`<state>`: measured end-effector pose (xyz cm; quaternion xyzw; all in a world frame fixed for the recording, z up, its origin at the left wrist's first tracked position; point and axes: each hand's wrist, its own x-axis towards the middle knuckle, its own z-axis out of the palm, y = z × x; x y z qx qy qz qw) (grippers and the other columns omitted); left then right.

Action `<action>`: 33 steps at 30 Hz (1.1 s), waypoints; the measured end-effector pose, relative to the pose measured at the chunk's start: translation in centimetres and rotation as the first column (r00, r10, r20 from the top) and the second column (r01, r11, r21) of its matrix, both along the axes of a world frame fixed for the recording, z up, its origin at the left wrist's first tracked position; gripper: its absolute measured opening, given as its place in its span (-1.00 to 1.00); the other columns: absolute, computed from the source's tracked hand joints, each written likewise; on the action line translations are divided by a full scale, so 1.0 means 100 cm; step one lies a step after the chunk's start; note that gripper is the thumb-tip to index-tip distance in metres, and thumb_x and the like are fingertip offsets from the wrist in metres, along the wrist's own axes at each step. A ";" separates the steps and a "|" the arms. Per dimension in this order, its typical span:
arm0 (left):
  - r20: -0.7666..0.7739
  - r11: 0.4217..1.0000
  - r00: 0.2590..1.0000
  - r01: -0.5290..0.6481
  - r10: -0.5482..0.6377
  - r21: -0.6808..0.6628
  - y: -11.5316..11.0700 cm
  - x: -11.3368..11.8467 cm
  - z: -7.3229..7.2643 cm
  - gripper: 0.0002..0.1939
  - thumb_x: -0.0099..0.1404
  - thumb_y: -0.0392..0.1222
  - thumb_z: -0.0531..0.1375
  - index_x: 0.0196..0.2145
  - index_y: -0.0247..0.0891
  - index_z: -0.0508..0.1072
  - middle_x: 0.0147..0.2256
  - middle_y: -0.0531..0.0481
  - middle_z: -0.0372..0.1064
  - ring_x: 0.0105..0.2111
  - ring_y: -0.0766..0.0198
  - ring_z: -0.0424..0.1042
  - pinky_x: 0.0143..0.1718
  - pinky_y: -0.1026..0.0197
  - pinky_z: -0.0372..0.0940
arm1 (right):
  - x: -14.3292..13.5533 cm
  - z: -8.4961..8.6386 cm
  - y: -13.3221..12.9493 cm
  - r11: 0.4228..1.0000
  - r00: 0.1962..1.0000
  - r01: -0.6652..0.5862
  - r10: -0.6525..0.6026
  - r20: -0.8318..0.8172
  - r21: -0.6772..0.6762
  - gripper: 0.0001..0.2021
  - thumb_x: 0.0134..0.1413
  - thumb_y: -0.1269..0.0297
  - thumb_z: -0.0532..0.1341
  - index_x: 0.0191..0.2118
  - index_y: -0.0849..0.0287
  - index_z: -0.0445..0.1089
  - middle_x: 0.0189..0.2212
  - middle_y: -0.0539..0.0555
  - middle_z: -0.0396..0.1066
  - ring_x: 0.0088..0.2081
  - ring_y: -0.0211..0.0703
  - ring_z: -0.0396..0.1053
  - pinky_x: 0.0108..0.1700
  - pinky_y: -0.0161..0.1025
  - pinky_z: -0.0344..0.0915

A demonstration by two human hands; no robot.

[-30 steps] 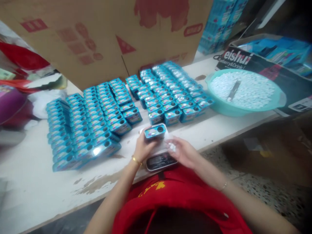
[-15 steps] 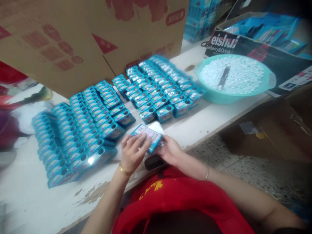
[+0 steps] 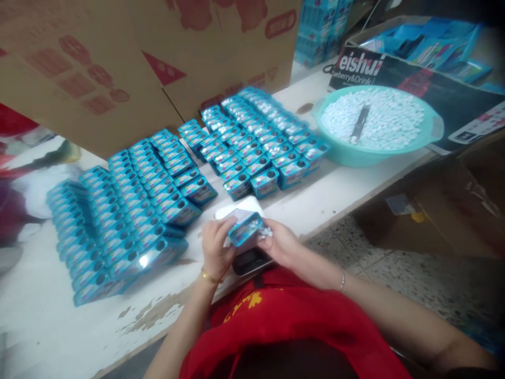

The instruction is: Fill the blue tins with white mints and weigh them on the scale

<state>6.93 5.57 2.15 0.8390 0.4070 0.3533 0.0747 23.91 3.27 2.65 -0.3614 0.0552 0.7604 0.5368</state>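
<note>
My left hand [image 3: 216, 247] is closed around a small blue printed box [image 3: 245, 229], holding it tilted over the front of the table. Cupped at the box's right side, my right hand [image 3: 282, 243] has several small white pellets [image 3: 266, 231] at its fingers. Whether its fingers also grip the box I cannot tell. Beneath both hands is a white device [image 3: 241, 204] with a dark panel [image 3: 251, 261], partly covered. Just beyond stand rows of similar blue boxes [image 3: 265, 181] with round holes on top, some with white pellets on them.
A turquoise basin [image 3: 366, 157] full of white pellets, with a dark strip [image 3: 360, 123] lying in it, stands at the right. Behind it a black carton [image 3: 410, 87] holds blue packs. More blue boxes [image 3: 130, 210] fill the left, before a large cardboard box [image 3: 118, 63].
My left hand has turned the blue box, so a printed blue side now shows instead of its pale label. More white pellets show at my right fingers. The whole view has shifted slightly.
</note>
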 end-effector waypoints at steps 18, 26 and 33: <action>-0.048 0.975 0.976 0.207 -0.211 -0.076 -0.052 0.048 0.035 -0.70 0.29 -0.25 0.10 -0.01 -0.22 0.29 -0.16 -0.14 0.35 -0.18 0.19 0.36 -0.18 0.15 0.32 | 0.037 0.016 -0.053 0.999 0.996 0.040 -0.040 -0.081 -0.003 -0.76 0.17 0.42 0.04 -0.14 0.30 0.42 -0.16 0.19 0.52 -0.07 -0.16 0.45 -0.06 -0.22 0.43; -0.285 0.933 0.917 0.190 -0.280 -0.306 -0.073 0.106 0.018 -0.79 0.37 -0.18 -0.03 -0.19 -0.21 0.38 -0.10 -0.14 0.32 -0.26 0.19 0.36 -0.48 0.25 0.23 | 0.047 0.017 -0.075 0.994 0.998 -0.054 0.057 0.030 -0.090 -0.74 0.13 0.29 0.08 -0.12 0.19 0.43 -0.17 0.16 0.51 -0.05 -0.04 0.44 -0.06 -0.10 0.45; -0.212 0.899 0.937 0.176 -0.278 -0.401 -0.076 0.107 0.021 -0.80 0.35 -0.20 -0.04 -0.27 -0.21 0.36 -0.19 -0.08 0.35 -0.31 0.27 0.35 -0.42 0.27 0.26 | 0.051 0.016 -0.079 0.995 0.994 -0.091 0.094 0.057 -0.050 -0.79 0.11 0.30 0.11 -0.18 0.16 0.44 -0.20 0.14 0.51 -0.08 -0.06 0.45 -0.12 -0.12 0.47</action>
